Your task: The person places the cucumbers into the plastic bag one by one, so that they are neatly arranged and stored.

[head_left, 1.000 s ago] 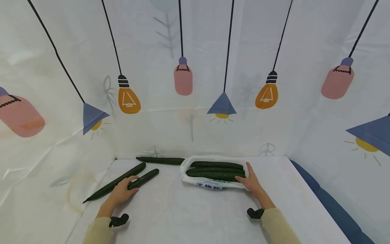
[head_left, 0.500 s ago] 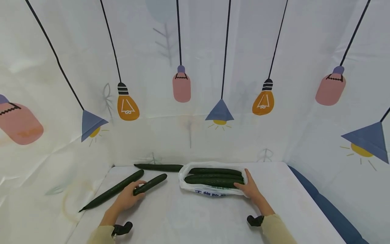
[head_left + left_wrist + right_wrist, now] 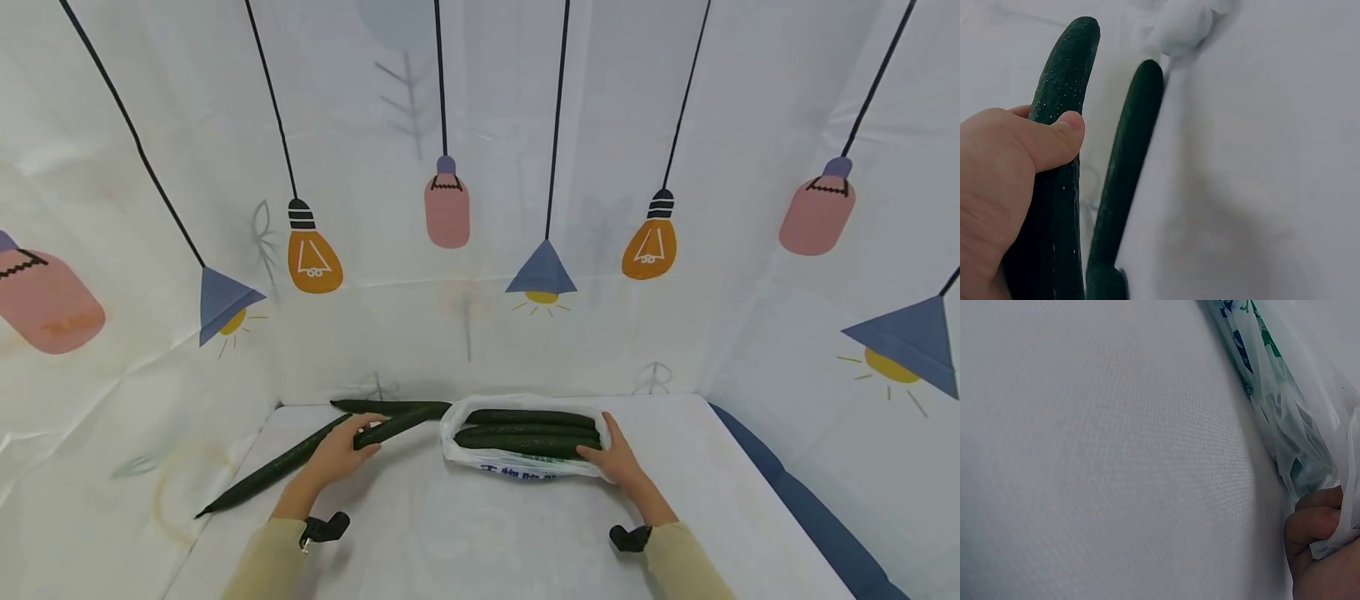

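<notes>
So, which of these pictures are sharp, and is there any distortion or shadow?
Head view: wide-angle, backdrop lines bend, even light. Left wrist view: dark green bumpy cucumber fairly sharp, soft shadow beside it. Right wrist view: thin white plastic bag close and slightly blurred.

A white-covered table carries everything, with a white plastic bag lying open on it toward the back, near the middle, and holding several dark cucumbers. Left of the bag, one cucumber lies along the back edge with its end close to the bag's rim, and a long cucumber lies farther left still, slanting from beside that one down toward the table's left edge.
</notes>
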The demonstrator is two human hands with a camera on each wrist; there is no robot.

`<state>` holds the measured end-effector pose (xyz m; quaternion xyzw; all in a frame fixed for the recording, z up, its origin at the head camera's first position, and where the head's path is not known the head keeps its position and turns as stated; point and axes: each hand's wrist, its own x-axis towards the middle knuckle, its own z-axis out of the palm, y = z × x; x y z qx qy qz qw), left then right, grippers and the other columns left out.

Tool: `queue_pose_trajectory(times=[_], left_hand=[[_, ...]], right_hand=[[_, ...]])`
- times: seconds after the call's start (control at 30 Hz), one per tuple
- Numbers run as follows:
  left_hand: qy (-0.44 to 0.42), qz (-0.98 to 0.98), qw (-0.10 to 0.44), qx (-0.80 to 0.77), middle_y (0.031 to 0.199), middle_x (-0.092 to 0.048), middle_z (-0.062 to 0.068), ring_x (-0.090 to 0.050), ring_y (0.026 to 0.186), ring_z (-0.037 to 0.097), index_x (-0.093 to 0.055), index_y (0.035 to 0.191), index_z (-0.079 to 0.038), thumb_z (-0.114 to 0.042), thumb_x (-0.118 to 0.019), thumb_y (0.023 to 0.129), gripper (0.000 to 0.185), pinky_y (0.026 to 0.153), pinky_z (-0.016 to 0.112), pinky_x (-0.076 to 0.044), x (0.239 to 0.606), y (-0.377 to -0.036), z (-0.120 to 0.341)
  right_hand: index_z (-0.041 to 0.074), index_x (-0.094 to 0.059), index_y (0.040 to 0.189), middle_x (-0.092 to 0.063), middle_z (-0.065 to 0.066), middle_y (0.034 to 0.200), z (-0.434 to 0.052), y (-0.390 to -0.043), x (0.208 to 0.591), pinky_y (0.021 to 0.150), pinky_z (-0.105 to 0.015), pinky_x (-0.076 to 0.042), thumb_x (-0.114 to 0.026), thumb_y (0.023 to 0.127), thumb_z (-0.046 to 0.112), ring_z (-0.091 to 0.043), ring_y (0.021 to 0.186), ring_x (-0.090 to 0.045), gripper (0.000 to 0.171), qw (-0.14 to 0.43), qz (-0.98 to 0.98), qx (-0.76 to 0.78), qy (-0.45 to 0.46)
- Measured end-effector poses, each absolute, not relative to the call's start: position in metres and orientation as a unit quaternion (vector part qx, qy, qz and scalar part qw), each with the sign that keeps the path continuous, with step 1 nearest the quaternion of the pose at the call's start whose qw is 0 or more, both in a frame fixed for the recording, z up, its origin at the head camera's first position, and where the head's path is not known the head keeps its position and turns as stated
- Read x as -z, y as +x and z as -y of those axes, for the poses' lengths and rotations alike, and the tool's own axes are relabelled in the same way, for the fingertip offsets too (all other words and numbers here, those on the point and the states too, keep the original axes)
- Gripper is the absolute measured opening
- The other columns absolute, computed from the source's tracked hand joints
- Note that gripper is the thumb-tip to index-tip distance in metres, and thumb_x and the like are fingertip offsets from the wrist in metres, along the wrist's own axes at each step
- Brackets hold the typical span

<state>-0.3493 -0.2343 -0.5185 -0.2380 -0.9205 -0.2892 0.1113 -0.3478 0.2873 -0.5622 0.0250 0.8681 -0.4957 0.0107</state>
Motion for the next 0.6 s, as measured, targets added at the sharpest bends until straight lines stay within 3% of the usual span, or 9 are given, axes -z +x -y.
queue_pose_trajectory(times=[0.33, 0.6], left_hand=[[-0.261, 0.920, 0.100, 0.276, 0.121, -0.048, -0.011, -0.048, 0.106, 0.015, -0.048, 0.124, -0.029, -0.039, -0.058, 0.083, 0.043, 0.080, 0.040, -0.042, 0.495, -0.370, 0.208], [-0.288, 0.919, 0.106, 0.248, 0.119, -0.050, -0.011, -0.047, 0.108, 0.014, -0.051, 0.122, -0.027, -0.027, -0.063, 0.083, 0.041, 0.085, 0.038, -0.040, 0.478, -0.382, 0.182]], right_hand=[[0.022, -0.001, 0.143, -0.002, -0.015, 0.145, -0.286, -0.348, 0.563, 0.097, -0.057, -0.012, -0.068, 0.069, 0.050, -0.037, 0.129, -0.003, 0.103, 0.015, -0.870, 0.493, 0.032], [0.022, -0.002, 0.143, -0.003, -0.015, 0.145, -0.285, -0.347, 0.563, 0.097, -0.056, -0.012, -0.067, 0.069, 0.051, -0.037, 0.129, -0.004, 0.103, 0.011, -0.872, 0.489, 0.027]])
